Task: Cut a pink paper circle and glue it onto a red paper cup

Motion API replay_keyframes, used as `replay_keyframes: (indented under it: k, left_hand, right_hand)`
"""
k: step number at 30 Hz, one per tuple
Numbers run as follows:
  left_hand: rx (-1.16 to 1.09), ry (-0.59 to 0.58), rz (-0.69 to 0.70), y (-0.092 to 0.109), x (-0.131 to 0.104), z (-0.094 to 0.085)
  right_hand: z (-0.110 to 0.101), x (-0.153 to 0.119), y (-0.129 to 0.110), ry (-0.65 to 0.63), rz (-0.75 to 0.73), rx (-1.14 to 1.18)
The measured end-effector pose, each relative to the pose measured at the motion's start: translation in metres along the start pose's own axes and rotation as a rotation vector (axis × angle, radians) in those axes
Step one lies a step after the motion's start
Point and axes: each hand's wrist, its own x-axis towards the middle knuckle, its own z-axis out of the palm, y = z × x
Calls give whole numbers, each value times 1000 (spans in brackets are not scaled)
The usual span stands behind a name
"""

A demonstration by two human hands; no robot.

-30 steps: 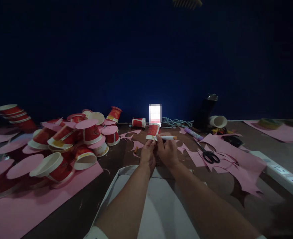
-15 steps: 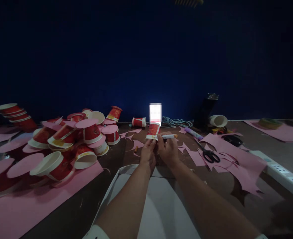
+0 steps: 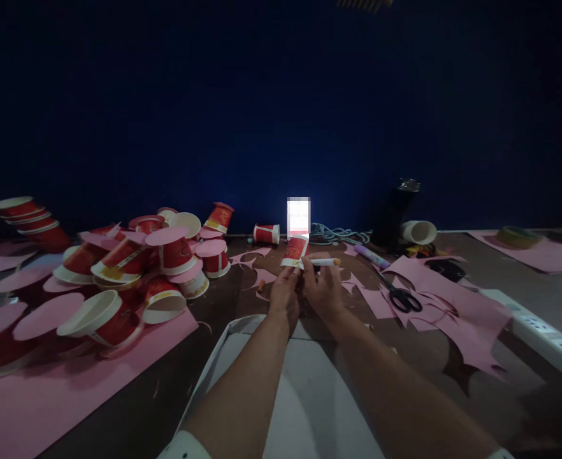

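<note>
A red paper cup [image 3: 295,248] with a pale rim is in front of me, its rim toward me. The fingers of my left hand [image 3: 283,296] are closed at that rim, holding the cup from below. My right hand [image 3: 324,293] pinches a white marker [image 3: 323,262] with an orange end that points right. The marker's other end is close to the cup's rim; whether it touches is too small to tell. Behind the cup stands a bright, blurred-out rectangle [image 3: 299,215].
Many red cups with pink paper discs [image 3: 169,236] pile up on the left, over a pink sheet [image 3: 94,408]. On the right lie black scissors [image 3: 405,299], pink paper scraps [image 3: 453,306], a purple tube [image 3: 371,256] and a power strip [image 3: 539,328]. A coiled cable [image 3: 338,234] lies at the back.
Almost nothing differs. The cup is very slightly higher in view, and both hands keep their hold in the same place.
</note>
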Motion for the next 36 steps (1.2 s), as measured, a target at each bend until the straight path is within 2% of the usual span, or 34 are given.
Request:
replay_keyframes:
  k: [6,14,19,26,36]
  left_hand:
    - [-20,34,-30,2,-1,0]
    - [7,-2,-33,2,-2,0]
    - [6,-9,-19,3,-4,4]
    - [21,-15,-7,0,1,-1]
    - [37,-40,-5,0,0,0]
  right_hand:
    - [-3,2,1,99,36,68]
    - [-1,-1,-1,-3,-2,15]
    - [-1,0,0,6,-8,9]
    - [-3,3,1,34,-6,-4]
    - [-4,3,2,17,-13,30]
